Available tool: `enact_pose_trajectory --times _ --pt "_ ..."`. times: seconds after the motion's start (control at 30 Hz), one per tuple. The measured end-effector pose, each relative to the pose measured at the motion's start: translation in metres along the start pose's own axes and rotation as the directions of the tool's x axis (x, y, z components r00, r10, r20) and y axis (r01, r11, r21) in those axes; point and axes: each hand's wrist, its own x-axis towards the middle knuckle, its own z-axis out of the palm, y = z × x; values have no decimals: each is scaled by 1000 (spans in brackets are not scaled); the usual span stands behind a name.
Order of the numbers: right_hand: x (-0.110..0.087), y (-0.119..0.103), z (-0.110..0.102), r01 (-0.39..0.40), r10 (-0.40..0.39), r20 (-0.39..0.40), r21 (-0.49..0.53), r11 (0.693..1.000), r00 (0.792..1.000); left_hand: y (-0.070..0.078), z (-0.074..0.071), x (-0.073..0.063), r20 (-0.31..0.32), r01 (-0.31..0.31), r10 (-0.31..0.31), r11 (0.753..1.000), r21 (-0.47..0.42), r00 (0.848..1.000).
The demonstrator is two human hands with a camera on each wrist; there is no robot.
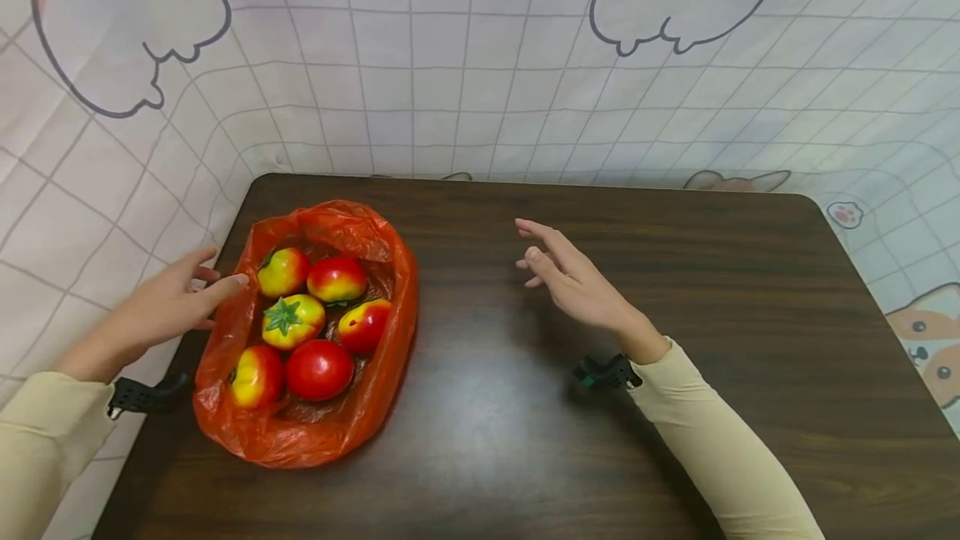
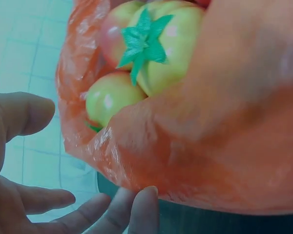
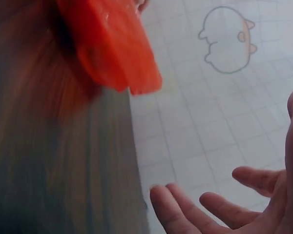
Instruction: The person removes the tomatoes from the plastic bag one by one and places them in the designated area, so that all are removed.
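On the left of the table an orange-red plastic bag (image 1: 405, 298) lies with its mouth wide and its rim rolled out. Several red and yellow tomatoes (image 1: 318, 369) rest inside it; one with a green star-shaped calyx (image 2: 144, 43) faces up. My left hand (image 1: 168, 307) is at the bag's left side, thumb over the rim, fingers spread. In the left wrist view its fingertips (image 2: 145, 195) are right at the bag's lower edge. Over the middle of the table my right hand (image 1: 581, 277) hovers with fingers loosely extended, holding nothing, apart from the bag.
The dark wood-grain table (image 1: 720, 290) extends to the right. A white gridded cloth (image 1: 465, 65) with cartoon animals hangs behind it and along both sides. Black wrist straps (image 1: 142, 397) are on both wrists, over pale sleeves (image 1: 735, 448).
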Motion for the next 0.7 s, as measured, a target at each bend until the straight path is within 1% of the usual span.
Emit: enact_pose_trajectory --times 0.07,0.13,0.2,0.33,0.43,0.53,0.63,0.7 --pt "4 -2 7 -24 25 -2 105 994 1000 -1 -2 -1 19 25 -24 997 -69 1000" --pt "8 -3 15 -54 54 5 219 974 999 -2 -3 -2 29 41 -38 993 -109 999" --pt "11 -4 23 -79 79 15 329 941 997 -3 -4 -2 37 54 -49 990 -134 998" --pt "18 -5 40 -122 111 51 482 868 992 -4 -4 -2 43 52 -45 984 -170 998" --pt "23 -4 54 -145 123 77 536 831 989 -7 -4 1 49 34 -23 974 -224 999" --pt "28 -4 70 -163 129 100 571 804 987 -12 -3 4 48 17 -4 964 -264 999" --pt "32 -6 85 -178 132 122 591 787 984 -16 0 6 32 2 6 965 -264 999" --pt "34 -9 94 -183 135 125 591 785 983 -18 1 7 15 -4 7 968 -252 1000"
